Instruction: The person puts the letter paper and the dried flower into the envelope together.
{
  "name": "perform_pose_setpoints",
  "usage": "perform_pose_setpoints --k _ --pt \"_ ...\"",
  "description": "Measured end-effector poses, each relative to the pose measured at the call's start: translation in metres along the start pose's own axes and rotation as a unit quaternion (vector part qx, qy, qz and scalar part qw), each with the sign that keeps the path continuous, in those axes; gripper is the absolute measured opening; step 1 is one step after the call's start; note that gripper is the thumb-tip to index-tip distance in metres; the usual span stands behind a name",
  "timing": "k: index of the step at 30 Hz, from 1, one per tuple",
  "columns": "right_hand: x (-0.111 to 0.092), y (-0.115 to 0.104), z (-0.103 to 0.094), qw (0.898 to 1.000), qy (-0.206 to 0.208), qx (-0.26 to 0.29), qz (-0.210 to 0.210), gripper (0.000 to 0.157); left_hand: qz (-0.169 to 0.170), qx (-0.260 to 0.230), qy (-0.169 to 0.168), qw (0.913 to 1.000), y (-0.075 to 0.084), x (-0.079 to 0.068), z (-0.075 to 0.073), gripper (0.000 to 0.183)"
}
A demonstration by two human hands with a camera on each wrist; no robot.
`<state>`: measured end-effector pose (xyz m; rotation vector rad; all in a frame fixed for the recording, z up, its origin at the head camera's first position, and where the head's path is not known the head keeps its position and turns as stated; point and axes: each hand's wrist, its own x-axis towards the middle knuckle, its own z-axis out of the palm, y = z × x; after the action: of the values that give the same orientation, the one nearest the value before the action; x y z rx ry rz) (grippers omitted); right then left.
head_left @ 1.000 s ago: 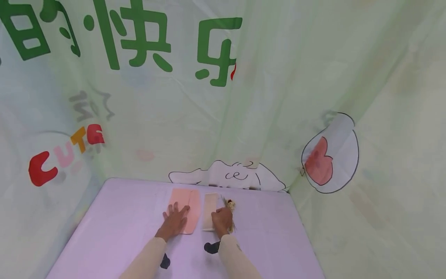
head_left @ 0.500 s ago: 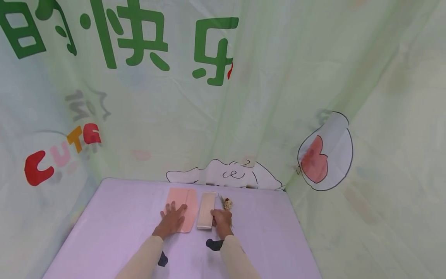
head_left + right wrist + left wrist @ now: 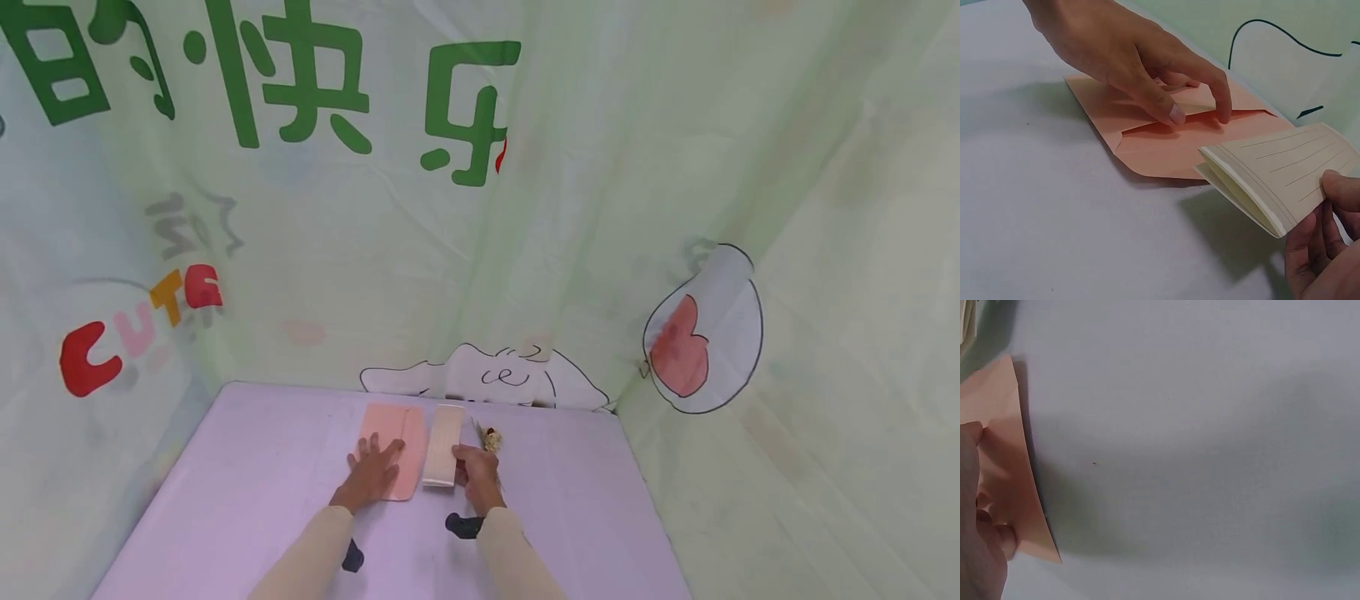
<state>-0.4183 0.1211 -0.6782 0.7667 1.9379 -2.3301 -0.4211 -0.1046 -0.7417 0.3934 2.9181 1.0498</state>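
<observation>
A pink paper envelope point(image 3: 1166, 159) lies on the table with its flap unfolded and its pocket edge lifted a little. My left hand point(image 3: 369, 473) rests over it with spread fingers, thumb and index fingertips right at the pocket's opening in the right wrist view. My right hand point(image 3: 478, 475) pinches a folded sheet of cream lined letter paper point(image 3: 1279, 169) by its side, thumb on top and fingers beneath. The paper is held up off the table, its folded end pointing at the envelope. In the left wrist view only part of the envelope point(image 3: 1007, 469) and the left hand point(image 3: 982, 519) show.
A small bunch of dried flowers point(image 3: 491, 440) lies just right of the right hand. The lilac table point(image 3: 585, 500) is enclosed by pale printed curtains point(image 3: 337, 250) at the back and sides.
The right hand has lifted the folded letter paper off the table and shifted it left, close beside the envelope, tilting it up. The left hand has stayed on the envelope.
</observation>
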Motion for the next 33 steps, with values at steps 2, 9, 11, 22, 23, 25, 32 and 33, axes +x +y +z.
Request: perform_pose_setpoints --k 2,9,11,22,23,25,32,33 --pt "0.0 0.002 0.006 1.0 -0.007 -0.006 -0.001 0.022 0.002 0.006 0.007 1.0 -0.002 0.002 0.001 0.042" --pt "0.005 0.017 0.025 0.999 0.0 -0.03 0.022 0.019 -0.001 0.015 0.013 0.9998 0.008 0.002 -0.003 0.042" --pt "0.006 0.022 0.029 0.998 0.012 -0.049 0.022 0.019 -0.005 0.014 0.004 0.9999 0.011 0.0 -0.004 0.043" --pt "0.006 0.035 0.052 0.984 0.065 -0.166 -0.028 0.014 -0.03 0.024 0.0 0.9993 0.019 0.001 -0.01 0.039" --pt "0.007 0.035 0.053 0.982 0.072 -0.174 -0.028 0.013 -0.028 0.024 -0.001 0.9993 0.018 0.001 -0.009 0.04" --pt "0.007 0.035 0.055 0.978 0.082 -0.19 -0.032 0.013 -0.024 0.023 0.003 0.9994 0.016 0.002 -0.006 0.039" --pt "0.005 0.035 0.065 0.971 0.092 -0.215 -0.045 0.012 -0.037 0.015 -0.009 0.9991 0.015 -0.001 -0.012 0.041" --pt "0.005 0.035 0.067 0.97 0.096 -0.22 -0.048 0.011 -0.038 0.017 -0.011 0.9991 0.016 -0.002 -0.014 0.041"
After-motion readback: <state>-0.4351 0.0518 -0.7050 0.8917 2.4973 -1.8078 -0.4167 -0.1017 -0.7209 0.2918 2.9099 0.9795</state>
